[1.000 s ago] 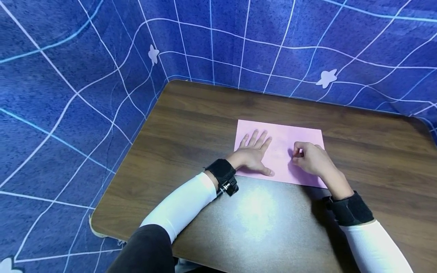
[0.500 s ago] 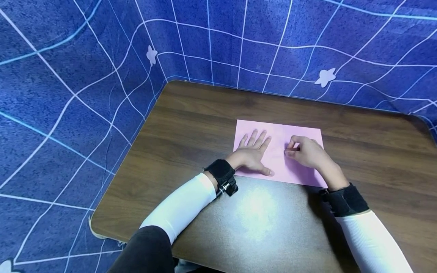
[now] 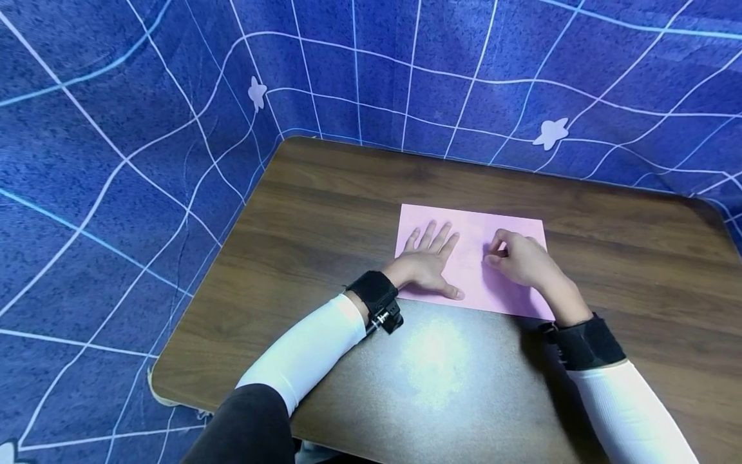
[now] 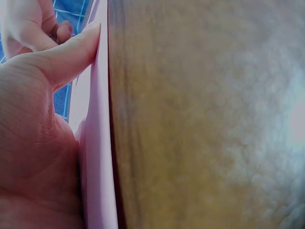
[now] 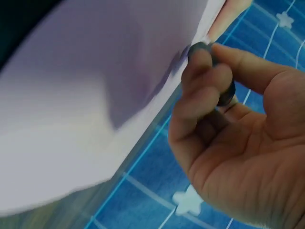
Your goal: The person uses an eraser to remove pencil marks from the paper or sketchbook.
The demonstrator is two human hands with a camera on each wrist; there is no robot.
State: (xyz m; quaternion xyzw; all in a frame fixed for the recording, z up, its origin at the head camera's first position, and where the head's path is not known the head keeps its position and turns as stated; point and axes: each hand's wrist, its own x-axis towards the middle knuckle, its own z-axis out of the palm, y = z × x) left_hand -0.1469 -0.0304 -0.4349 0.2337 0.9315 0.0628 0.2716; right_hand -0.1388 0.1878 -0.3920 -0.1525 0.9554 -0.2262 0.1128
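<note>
A sheet of pink paper [image 3: 478, 293] lies on the table in the head view. My left hand [image 3: 426, 265] rests flat on its left part, fingers spread and thumb near the front edge. Over the right part of the sheet, my right hand [image 3: 524, 261] has its fingers curled. The right wrist view shows it pinching a small, dark grey, rounded piece [image 5: 228, 94] against the paper's surface. Fingers cover most of that piece, so its exact kind cannot be told. In the left wrist view the paper's edge [image 4: 99, 157] runs beneath the left thumb.
The brown wood-grain table [image 3: 336, 193] extends around the sheet, with a bright light reflection near its front. A blue curtain [image 3: 440, 71] with white lines and stars hangs along the back and left sides. Black wrist straps [image 3: 588, 341] with cameras sit on both arms.
My right hand has shifted a little left and away over the paper, mostly in the first half second. The left hand and the sheet stay in place.
</note>
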